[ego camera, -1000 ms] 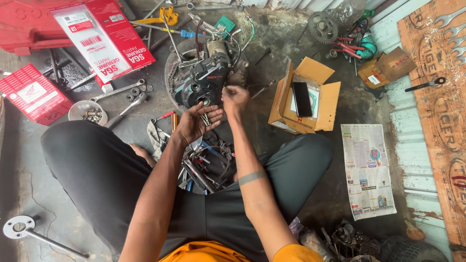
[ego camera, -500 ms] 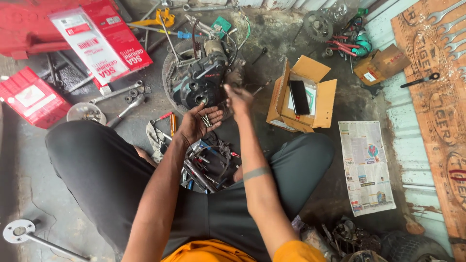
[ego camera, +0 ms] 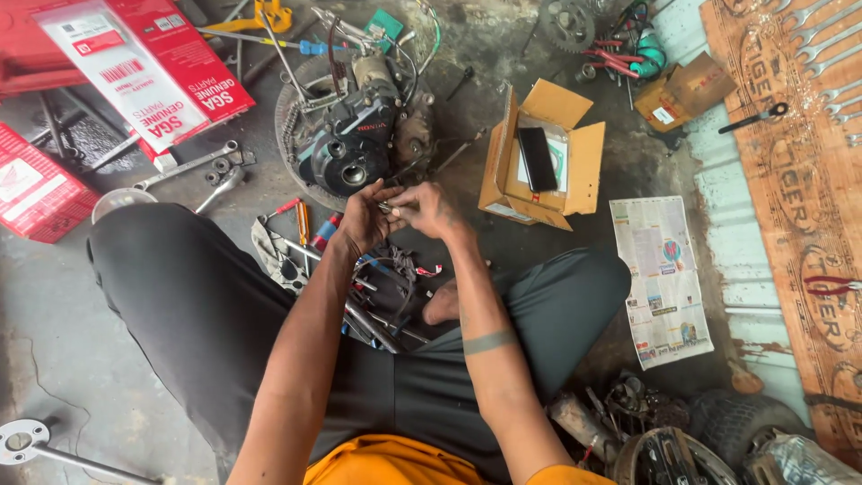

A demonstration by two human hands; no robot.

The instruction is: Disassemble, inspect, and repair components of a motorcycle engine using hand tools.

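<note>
- We pinch a small metal part (ego camera: 388,207) betw. both hands, just below the engine (ego camera: 355,135); long axis approx. left-right.
- Left hand (ego camera: 364,220) and right hand (ego camera: 426,208) closed on it, fingertips meeting.
- Vs 1 s ago: right hand came down off the engine to join the left.

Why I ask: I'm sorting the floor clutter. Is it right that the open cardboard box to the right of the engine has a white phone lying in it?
Not quite. In the head view the open cardboard box does lie right of the engine, but the phone lying in it is black, not white.
</note>
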